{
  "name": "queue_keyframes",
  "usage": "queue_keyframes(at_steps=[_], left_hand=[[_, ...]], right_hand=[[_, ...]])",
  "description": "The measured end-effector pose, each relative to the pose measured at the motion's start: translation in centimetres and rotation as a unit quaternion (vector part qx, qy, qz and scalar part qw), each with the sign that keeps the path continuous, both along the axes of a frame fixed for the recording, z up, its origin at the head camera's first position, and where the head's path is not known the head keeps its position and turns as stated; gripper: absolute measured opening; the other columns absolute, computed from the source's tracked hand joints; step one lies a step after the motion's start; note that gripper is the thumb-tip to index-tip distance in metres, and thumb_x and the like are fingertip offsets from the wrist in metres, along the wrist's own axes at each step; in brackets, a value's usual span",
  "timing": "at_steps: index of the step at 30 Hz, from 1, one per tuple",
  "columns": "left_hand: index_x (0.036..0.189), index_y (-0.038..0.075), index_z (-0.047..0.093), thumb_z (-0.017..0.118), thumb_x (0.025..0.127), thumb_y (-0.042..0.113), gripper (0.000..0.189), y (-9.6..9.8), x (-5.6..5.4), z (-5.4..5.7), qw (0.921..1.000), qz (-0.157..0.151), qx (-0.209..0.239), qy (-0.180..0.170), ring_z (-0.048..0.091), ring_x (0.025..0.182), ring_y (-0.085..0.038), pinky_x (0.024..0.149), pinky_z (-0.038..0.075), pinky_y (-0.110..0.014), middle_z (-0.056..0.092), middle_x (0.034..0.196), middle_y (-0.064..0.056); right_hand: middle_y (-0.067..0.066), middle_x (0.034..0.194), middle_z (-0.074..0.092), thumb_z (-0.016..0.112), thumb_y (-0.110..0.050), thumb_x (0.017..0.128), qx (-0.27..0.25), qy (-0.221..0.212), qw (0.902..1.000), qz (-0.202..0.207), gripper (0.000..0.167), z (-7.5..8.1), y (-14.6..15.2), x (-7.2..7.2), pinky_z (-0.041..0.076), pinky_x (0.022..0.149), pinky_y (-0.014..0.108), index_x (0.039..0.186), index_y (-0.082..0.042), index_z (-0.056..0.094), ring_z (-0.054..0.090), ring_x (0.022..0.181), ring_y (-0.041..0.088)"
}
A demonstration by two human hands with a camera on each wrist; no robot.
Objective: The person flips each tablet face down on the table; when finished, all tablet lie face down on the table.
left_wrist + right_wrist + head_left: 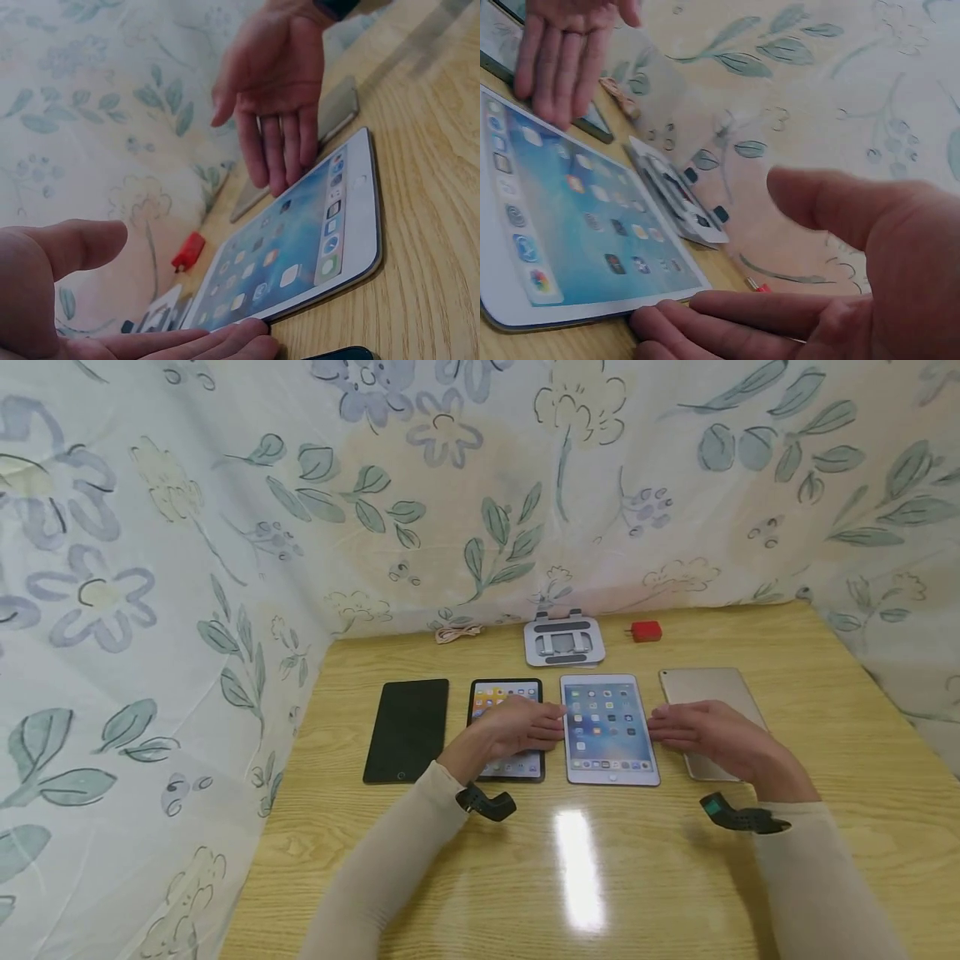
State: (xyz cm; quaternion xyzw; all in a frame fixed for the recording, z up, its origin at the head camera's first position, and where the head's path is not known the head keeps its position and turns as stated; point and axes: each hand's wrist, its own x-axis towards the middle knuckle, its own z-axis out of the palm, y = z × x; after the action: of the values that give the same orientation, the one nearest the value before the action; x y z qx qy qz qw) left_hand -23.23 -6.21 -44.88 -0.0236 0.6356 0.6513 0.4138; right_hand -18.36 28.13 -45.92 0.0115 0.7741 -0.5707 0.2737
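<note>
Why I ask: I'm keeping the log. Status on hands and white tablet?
Left hand and right hand, fingers straight, flanking white tablet. Tablet face up, lit. Nothing lying on it.

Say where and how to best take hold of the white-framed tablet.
Probably by both long edges, from left and right at once: the white-framed tablet lies flat on the table, screen up, leaving thin edges to pinch.

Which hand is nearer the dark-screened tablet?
Left. The left hand is over the lit black-framed tablet beside the dark-screened tablet; the right hand is farther off, beyond the white tablet, over the gold tablet.
</note>
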Motion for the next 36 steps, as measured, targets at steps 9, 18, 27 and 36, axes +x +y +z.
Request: queue_keyframes(at_steps=[9,18,27,36], left_hand=[[0.154,-0.009,0.054,0.071,0.109,0.024,0.058,0.5,0.1,-0.4,0.9999,0.012,0.010,0.004,0.064,0.142,-0.037,0.119,0.055,-0.046,0.063,0.152,-0.027],[0.156,-0.007,0.052,0.066,0.111,0.022,0.055,0.9,-0.1,-0.5,0.9996,0.017,0.022,-0.009,0.066,0.140,-0.036,0.121,0.053,-0.046,0.064,0.152,-0.025],[0.159,-0.004,0.050,0.065,0.112,0.026,0.058,2.3,0.1,-0.3,0.9998,-0.017,0.011,0.007,0.061,0.145,-0.036,0.123,0.051,-0.047,0.061,0.156,-0.024],[0.153,-0.007,0.056,0.067,0.110,0.020,0.051,5.3,0.2,2.2,0.9978,-0.026,0.059,0.013,0.057,0.150,-0.038,0.127,0.046,-0.050,0.060,0.157,-0.024]], right_hand=[[0.028,0.157,0.059,0.052,-0.047,0.116,0.006,0.004,0.9997,-0.025,0.077,-0.4,-0.2,-0.1,0.061,0.105,0.025,0.159,0.015,0.041,0.070,0.135,0.024],[0.024,0.156,0.054,0.042,-0.050,0.118,0.000,0.000,0.9999,-0.017,0.075,-0.4,-0.5,-0.7,0.058,0.110,0.028,0.162,0.011,0.039,0.062,0.131,0.015],[0.035,0.178,0.013,0.031,-0.067,0.115,-0.052,-0.007,0.9983,-0.026,0.097,-0.4,0.2,-0.4,0.056,0.116,0.041,0.172,0.008,0.010,0.025,0.161,0.059],[0.034,0.177,0.018,0.026,-0.071,0.113,-0.048,0.013,0.9980,-0.040,0.098,0.8,0.5,0.0,0.058,0.091,0.017,0.171,0.007,0.017,0.030,0.158,0.058]])
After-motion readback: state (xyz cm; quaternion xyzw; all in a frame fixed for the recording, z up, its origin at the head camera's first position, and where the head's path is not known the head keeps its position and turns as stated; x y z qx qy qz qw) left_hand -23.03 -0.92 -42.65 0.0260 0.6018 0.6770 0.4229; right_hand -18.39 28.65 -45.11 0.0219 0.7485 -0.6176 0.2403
